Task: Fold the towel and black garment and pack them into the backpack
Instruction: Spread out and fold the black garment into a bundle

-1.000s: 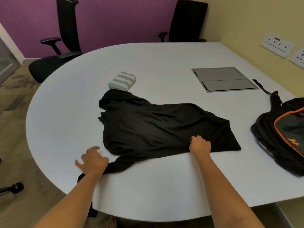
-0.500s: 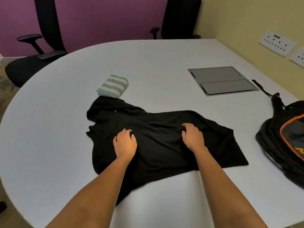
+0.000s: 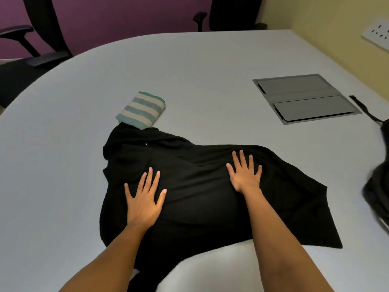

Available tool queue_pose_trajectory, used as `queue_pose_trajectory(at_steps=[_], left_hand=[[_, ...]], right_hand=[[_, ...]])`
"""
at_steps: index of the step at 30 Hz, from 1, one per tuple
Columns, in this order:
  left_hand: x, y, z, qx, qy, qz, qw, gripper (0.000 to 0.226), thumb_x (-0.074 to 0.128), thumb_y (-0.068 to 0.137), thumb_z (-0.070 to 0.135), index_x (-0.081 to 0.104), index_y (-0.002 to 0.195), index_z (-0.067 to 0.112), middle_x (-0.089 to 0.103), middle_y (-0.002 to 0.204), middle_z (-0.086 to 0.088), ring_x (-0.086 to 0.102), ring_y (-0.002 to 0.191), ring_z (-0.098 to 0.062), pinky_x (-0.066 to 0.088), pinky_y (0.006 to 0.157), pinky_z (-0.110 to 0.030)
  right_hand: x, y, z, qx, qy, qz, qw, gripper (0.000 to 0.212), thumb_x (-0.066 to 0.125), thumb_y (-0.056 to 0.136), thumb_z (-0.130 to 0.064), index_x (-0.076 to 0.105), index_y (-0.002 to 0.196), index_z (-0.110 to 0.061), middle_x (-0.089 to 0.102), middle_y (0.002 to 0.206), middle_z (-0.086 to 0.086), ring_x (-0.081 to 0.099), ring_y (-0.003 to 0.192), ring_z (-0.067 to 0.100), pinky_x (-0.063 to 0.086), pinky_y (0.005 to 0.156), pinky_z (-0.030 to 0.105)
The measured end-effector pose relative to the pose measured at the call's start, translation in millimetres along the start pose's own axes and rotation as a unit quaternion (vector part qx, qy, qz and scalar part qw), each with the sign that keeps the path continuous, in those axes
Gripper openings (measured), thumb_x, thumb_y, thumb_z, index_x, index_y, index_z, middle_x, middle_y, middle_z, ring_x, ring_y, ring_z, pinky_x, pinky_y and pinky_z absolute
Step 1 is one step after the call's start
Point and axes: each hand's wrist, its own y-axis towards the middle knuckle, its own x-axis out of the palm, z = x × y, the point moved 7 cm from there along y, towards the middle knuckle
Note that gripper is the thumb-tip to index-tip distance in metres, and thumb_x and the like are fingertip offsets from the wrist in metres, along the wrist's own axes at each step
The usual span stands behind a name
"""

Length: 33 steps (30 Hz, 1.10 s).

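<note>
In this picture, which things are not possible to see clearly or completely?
Head view only:
- Black backpack: cut off by the right edge and blurred; open or closed, cannot tell.
- Black fabric garment: its near part hangs over the table edge; both flat hands cover some.
- Striped folded towel: near corner touches or goes under the garment, unclear.

You are working in an office meeting room. A large rounded white conference table (image 3: 210,66) fills the view. Two black swivel office chairs stand at its far edge: one with armrests (image 3: 31,39) at the far left, one (image 3: 233,13) further right. A grey flip-lid cable hatch (image 3: 305,98) is set flush into the tabletop. A white socket plate (image 3: 379,31) is mounted on the yellow wall (image 3: 326,22) to your right; the far wall (image 3: 126,15) is purple.
</note>
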Motion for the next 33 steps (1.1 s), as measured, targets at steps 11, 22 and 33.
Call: queue_pose_trajectory(at_steps=[11,22,33], left_hand=[[-12,15,3,-0.043,0.012,-0.084,0.995,0.056,0.019,0.101,0.044,0.001,0.151,0.027,-0.008,0.159,0.003,-0.007,0.146,-0.015,-0.002,0.117,-0.049],[-5,-106,66,-0.003,0.034,-0.054,0.998,0.060,0.024,0.098,0.051,0.011,0.151,0.026,0.006,0.159,0.000,0.004,0.147,-0.018,0.005,0.118,-0.042],[-11,-137,55,-0.067,0.027,-0.083,0.994,0.054,0.025,0.102,0.033,0.005,0.151,0.023,0.012,0.158,-0.001,0.015,0.145,-0.018,0.025,0.113,-0.040]], right_hand=[[-44,-37,30,-0.098,0.156,0.136,0.973,0.044,0.045,0.098,-0.026,0.041,0.141,-0.019,0.041,0.146,0.003,0.036,0.135,0.022,0.031,0.110,0.037],[-7,-157,187,0.142,0.123,0.264,0.946,0.050,0.047,0.097,-0.030,0.039,0.141,-0.006,0.037,0.146,0.017,0.035,0.133,0.034,0.031,0.107,0.045],[-21,-177,214,0.127,0.359,0.286,0.880,0.032,0.052,0.086,0.005,0.064,0.115,-0.005,0.057,0.112,0.020,0.058,0.099,0.034,0.047,0.087,0.038]])
